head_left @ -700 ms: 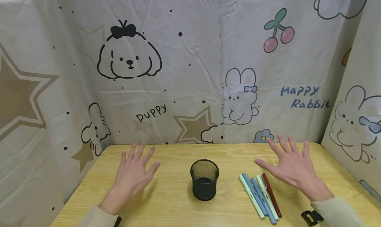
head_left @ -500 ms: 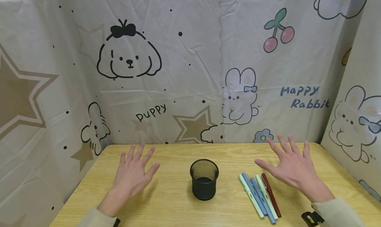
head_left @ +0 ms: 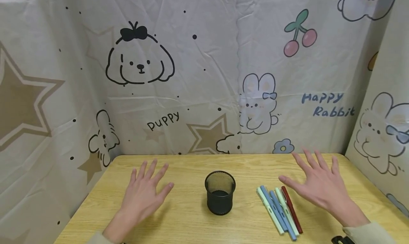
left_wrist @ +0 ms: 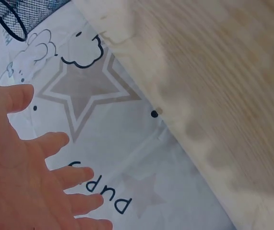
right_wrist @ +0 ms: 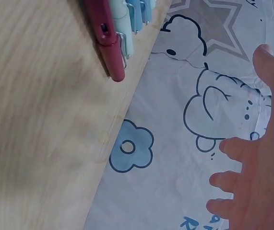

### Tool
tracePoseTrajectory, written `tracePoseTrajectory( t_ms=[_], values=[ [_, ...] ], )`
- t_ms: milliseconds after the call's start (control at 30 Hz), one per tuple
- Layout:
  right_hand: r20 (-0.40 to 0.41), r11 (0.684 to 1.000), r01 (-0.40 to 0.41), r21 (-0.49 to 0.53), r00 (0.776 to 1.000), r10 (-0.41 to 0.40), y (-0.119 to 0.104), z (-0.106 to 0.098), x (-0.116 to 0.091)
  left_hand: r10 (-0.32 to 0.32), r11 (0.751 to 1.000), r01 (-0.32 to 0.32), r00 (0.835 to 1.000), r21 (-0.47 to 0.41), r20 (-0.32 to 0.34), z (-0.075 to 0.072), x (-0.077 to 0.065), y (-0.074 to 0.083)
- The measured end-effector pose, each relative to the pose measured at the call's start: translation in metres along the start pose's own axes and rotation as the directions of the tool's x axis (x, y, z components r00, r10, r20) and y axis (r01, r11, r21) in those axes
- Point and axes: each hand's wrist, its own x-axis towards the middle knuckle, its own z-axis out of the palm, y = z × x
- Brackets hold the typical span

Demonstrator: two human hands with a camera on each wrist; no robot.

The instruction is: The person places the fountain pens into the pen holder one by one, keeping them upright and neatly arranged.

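Observation:
My left hand (head_left: pixel 143 194) is held over the left side of the table with its fingers spread and nothing in them. To the right, my right hand (head_left: pixel 322 185) is spread the same way, beside a row of pens. The row has pale green pens (head_left: pixel 270 210), blue pens (head_left: pixel 281 210) and a dark red pen (head_left: pixel 292 209) lying side by side. Between the hands a black mesh pen holder (head_left: pixel 219 201) stands upright, with no pens in it. In the right wrist view, the dark red pen (right_wrist: pixel 109 43) shows closest to that hand.
The light wooden table (head_left: pixel 182 222) ends at a back edge against a printed cloth (head_left: pixel 207 91) with puppy, rabbit and star drawings. More of the cloth hangs along the left and right sides. Part of a black wrist device (head_left: pixel 342 239) shows below the right sleeve.
My right hand has shifted slightly to the right and toward me. My left hand has dropped back a little. The pens and the pen holder stay in place.

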Motion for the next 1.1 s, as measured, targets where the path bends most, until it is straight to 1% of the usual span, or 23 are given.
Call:
tracePoseTrajectory(
  t_ms=[100, 267, 400, 533, 633, 800, 900, 967, 1033, 1100],
  values=[
    [-0.019, 1.0, 0.009, 0.002, 1.0, -0.009, 0.002, 0.0, -0.005, 0.006, 1.0, -0.006, 1.0, -0.011, -0.01, 0.0, -0.004, 0.005],
    [-0.036, 1.0, 0.024, -0.004, 0.999, -0.024, 0.006, 0.001, -0.014, 0.021, 0.999, -0.021, 1.0, -0.028, -0.004, 0.003, -0.013, 0.015],
    [-0.019, 1.0, 0.029, -0.008, 0.999, -0.029, 0.009, 0.002, -0.02, 0.03, 0.999, -0.03, 1.0, -0.045, -0.005, 0.005, -0.018, 0.022],
    [-0.01, 0.999, 0.044, -0.011, 0.999, -0.044, 0.013, 0.003, -0.027, 0.04, 0.996, -0.038, 0.999, -0.084, 0.023, 0.006, -0.02, 0.03],
    [-0.02, 0.998, 0.06, -0.011, 0.998, -0.061, 0.014, 0.003, -0.031, 0.058, 0.993, -0.054, 0.997, -0.105, 0.041, 0.006, -0.022, 0.037],
    [-0.002, 0.997, 0.068, -0.02, 0.998, -0.068, 0.015, 0.007, -0.039, 0.078, 0.984, -0.074, 0.997, -0.159, 0.023, 0.008, -0.022, 0.05],
    [0.002, 0.998, 0.058, -0.001, 0.998, -0.058, 0.015, 0.009, -0.043, 0.067, 0.97, -0.058, 0.997, -0.237, 0.032, 0.008, -0.019, 0.06],
    [-0.001, 0.999, 0.047, 0.025, 0.999, -0.047, 0.015, 0.01, -0.044, 0.048, 0.952, -0.027, 0.997, -0.305, 0.062, 0.008, -0.017, 0.067],
    [0.016, 0.997, 0.022, 0.07, 1.0, -0.024, 0.014, 0.011, -0.046, 0.025, 0.924, 0.016, 0.994, -0.383, 0.102, 0.008, -0.015, 0.074],
    [0.066, 0.994, -0.022, 0.109, 0.998, 0.015, 0.012, 0.011, -0.046, 0.015, 0.886, 0.055, 0.989, -0.461, 0.146, 0.01, -0.013, 0.079]
  ],
)
